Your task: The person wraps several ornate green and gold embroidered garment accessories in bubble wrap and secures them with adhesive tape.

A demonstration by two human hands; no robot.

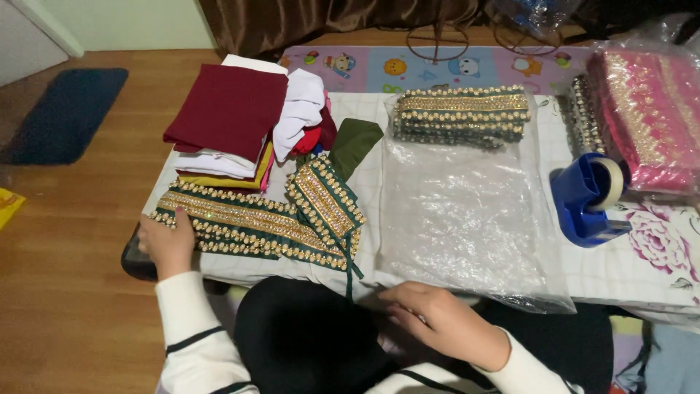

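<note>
Green beaded trim lies lengthwise left-right; left hand presses its end flat, right hand pinches clear bag.

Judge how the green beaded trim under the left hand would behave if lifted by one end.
The trim would probably flop and drape: it is cloth and already lies folded back on itself. Its dense rows of beads suggest it is heavy for its size. The left hand rests flat on one end, so that end might drag rather than slide freely on the tablecloth.
</note>
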